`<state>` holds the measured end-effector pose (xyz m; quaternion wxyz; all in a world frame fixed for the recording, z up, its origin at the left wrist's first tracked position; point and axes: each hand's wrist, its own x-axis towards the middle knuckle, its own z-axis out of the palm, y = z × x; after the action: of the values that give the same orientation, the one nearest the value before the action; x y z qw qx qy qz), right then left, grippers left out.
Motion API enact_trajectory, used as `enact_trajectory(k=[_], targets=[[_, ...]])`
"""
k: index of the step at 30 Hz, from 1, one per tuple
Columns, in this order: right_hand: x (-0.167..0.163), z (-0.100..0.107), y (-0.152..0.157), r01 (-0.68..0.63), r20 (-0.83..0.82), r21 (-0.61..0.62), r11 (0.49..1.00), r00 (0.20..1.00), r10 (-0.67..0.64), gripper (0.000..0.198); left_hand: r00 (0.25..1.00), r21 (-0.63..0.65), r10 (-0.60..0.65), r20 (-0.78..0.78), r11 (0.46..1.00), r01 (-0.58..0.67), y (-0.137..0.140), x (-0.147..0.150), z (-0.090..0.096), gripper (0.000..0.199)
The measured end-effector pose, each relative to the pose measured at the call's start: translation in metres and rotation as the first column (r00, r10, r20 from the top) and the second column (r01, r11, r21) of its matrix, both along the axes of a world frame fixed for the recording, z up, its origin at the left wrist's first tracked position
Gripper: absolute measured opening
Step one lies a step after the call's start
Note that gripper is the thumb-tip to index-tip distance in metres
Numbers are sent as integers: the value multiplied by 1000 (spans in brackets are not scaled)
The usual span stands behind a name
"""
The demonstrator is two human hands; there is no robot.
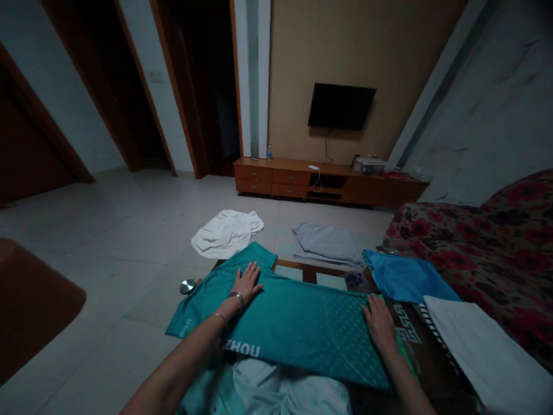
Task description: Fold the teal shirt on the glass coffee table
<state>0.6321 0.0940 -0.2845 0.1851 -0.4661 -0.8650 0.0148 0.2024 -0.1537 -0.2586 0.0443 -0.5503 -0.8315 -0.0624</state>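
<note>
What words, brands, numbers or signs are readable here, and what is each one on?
"HO": the middle of the large white letters near the front edge of the teal shirt; I can't be sure of the letters on either side.
Small pale marking at the shirt's left end: too blurred to read.
Bottle on the TV cabinet: any label is too small to read.
I can make out no numbers or signs.
</note>
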Motion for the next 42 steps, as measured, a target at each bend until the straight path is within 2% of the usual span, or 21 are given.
enact_trajectory(k=[3, 6, 11, 16, 20, 22, 24, 27, 30, 33, 37, 42], targets=[[-21, -3, -14, -126, -25, -27, 992, 992, 125, 50, 1000, 10, -12, 5, 1000, 12, -6, 10, 1, 63], [-33, -11, -21, -228, -43, -100, 969, 974, 224, 48, 997, 17, 70, 17, 997, -70, -23, 3, -2, 64], [-20, -33, -8, -258, -121, -128, 958, 962, 243, 52, 963, 15, 267, 24, 963, -267, -79, -37, -10, 67], [-6, -44, -2, -262, -111, -132, 956, 962, 249, 53, 940, -3, 339, 47, 941, -339, -127, -73, -14, 68], [-6, -38, -7, -261, -125, -109, 959, 961, 248, 48, 923, 4, 378, 71, 925, -380, -134, -80, -9, 67], [-13, -29, -7, -245, -94, -113, 963, 967, 235, 47, 919, 32, 389, 60, 920, -392, -128, -74, -5, 68], [-31, -15, -6, -233, -43, -116, 965, 972, 229, 47, 935, 64, 351, 40, 933, -353, -117, -65, -1, 67], [-88, 12, -5, -270, -12, -76, 960, 963, 270, 50, 971, 71, 236, 46, 968, -239, -100, -51, 1, 62], [-175, 38, -13, -388, -27, -54, 920, 922, 387, 47, 985, 47, 149, 89, 987, -153, -91, -43, -1, 60], [-269, 55, -25, -470, -15, -141, 871, 881, 473, 38, 989, 25, 95, 113, 995, -98, -91, -43, -4, 60], [-379, 56, -38, -489, -8, -282, 826, 862, 507, 30, 986, -7, 107, 126, 994, -107, -93, -47, -3, 60], [-480, 41, -46, -502, -41, -295, 813, 857, 514, 36, 979, -43, 132, 154, 991, -127, -91, -49, 2, 61]])
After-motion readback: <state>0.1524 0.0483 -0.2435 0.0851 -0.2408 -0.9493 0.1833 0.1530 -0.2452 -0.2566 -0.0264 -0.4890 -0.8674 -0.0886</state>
